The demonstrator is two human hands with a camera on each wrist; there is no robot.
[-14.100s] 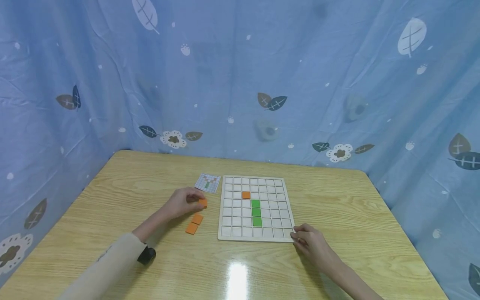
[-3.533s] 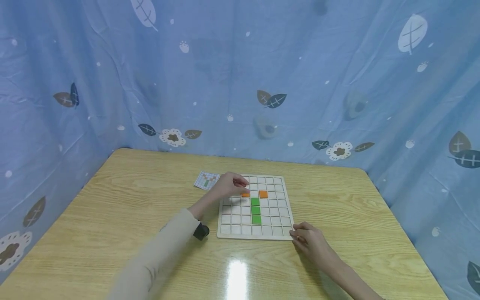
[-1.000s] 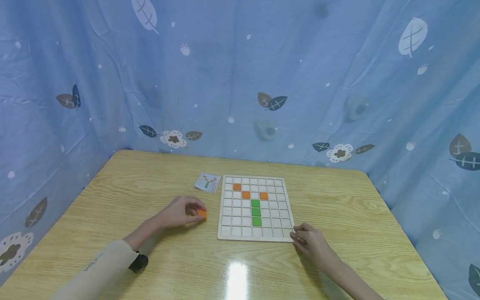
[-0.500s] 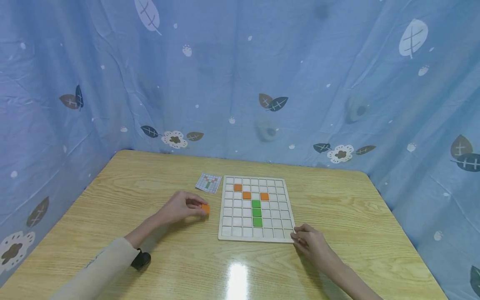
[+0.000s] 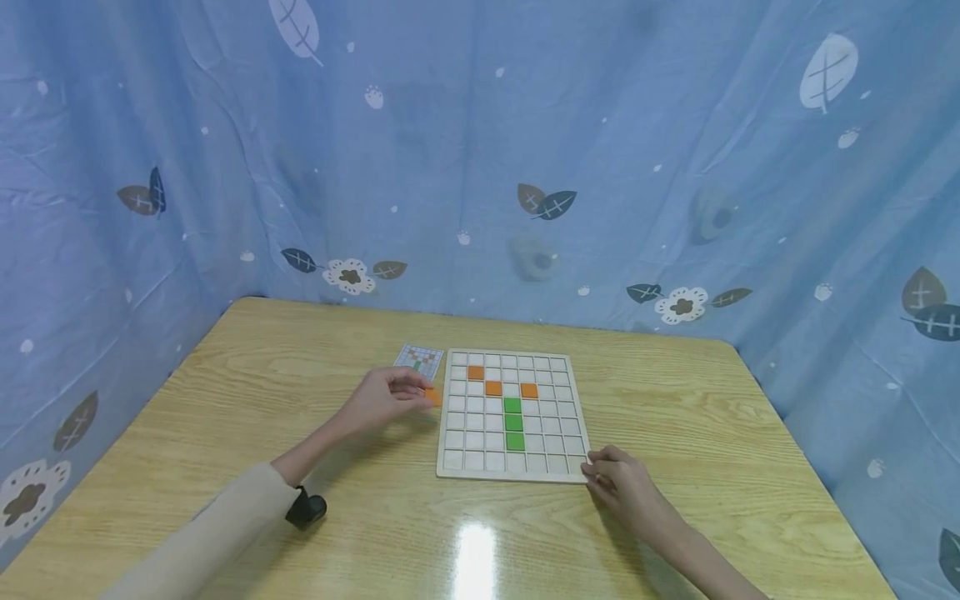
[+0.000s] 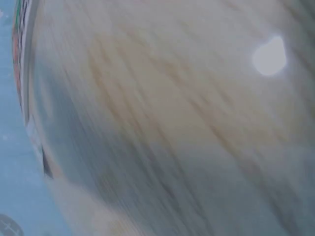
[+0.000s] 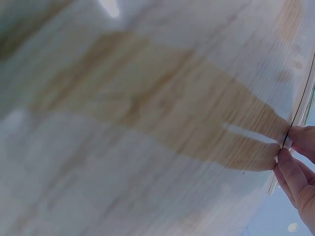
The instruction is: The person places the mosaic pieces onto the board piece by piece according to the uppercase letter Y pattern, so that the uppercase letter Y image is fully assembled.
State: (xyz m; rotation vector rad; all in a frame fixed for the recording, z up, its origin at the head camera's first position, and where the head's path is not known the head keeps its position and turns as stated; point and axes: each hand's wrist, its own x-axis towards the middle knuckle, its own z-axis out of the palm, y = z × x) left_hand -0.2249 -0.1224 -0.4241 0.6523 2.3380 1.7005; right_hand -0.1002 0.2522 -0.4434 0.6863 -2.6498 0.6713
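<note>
In the head view, a square wooden grid board [image 5: 474, 442] lies on the table. On it are a column of three green tiles [image 5: 513, 422] and three orange tiles [image 5: 493, 388] placed above them, two to the left and one to the right. Just left of the board, my left hand [image 5: 381, 397] pinches another orange tile [image 5: 432, 397] between thumb and fingertips. My right hand [image 5: 624, 487] grips the board's near right corner; in the right wrist view its fingers [image 7: 291, 172] and thumb hold the board's edge. The left wrist view does not show the left hand.
A small pattern card [image 5: 422, 358], showing an orange and green Y shape on a grid, lies beside the board's far left corner, partly covered by the left hand. A patterned blue curtain [image 5: 465, 150] hangs round the back and sides of the wooden table [image 5: 675, 400].
Two more orange tiles have come onto the board since the oldest frame. Over the last second my left hand has carried an orange tile up and right towards the board. The right hand stays put.
</note>
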